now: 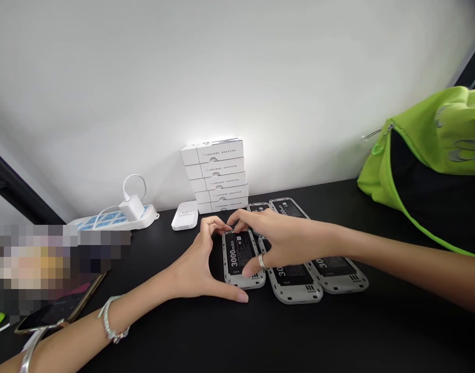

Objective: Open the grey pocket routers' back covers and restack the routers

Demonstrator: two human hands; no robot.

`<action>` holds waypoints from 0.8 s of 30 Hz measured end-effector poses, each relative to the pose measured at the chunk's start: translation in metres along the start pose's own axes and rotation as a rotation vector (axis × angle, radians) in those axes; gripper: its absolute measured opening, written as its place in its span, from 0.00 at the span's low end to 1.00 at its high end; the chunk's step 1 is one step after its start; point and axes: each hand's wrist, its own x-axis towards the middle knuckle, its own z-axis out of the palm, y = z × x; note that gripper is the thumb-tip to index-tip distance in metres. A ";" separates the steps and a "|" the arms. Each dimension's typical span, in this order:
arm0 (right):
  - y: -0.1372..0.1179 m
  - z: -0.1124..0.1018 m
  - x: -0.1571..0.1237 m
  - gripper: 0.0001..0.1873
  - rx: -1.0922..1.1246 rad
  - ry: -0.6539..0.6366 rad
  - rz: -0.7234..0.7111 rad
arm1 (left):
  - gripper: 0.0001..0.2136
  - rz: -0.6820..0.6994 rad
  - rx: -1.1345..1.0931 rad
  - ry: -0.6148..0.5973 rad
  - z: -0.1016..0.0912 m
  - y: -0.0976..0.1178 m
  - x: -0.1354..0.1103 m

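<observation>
A grey-white device with its back off and a black 3000mAh battery (237,255) inside lies flat on the table. My left hand (196,264) curves around its left side, fingers bent at the far end, thumb stretched out just below the near edge. From the right, my right hand (278,238) reaches over the same device. Its fingertips are at the far end beside those of the left, and its thumb, with a ring above it, lies over the battery's lower right. Both hands have thumb and fingers wide apart. Similar open-backed devices (297,295) lie to the right, partly hidden by my right arm.
Several white boxes (224,168) are stacked against the wall. Beside them sits a small pile of white covers (185,216). A power strip (144,220) with a white charger (131,208) is at left, near a phone (62,311). A green-and-black bag (424,140) stands at right.
</observation>
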 end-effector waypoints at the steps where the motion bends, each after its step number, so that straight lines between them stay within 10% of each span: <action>1: -0.001 0.000 -0.001 0.46 -0.051 -0.016 -0.007 | 0.43 -0.006 0.000 0.005 0.000 0.000 0.000; 15: 0.006 0.013 0.007 0.53 -0.180 0.077 -0.261 | 0.39 0.104 0.160 0.115 0.003 0.010 -0.003; 24: 0.039 -0.055 -0.003 0.41 -0.284 0.086 -0.018 | 0.40 0.116 0.169 0.135 0.004 0.012 -0.004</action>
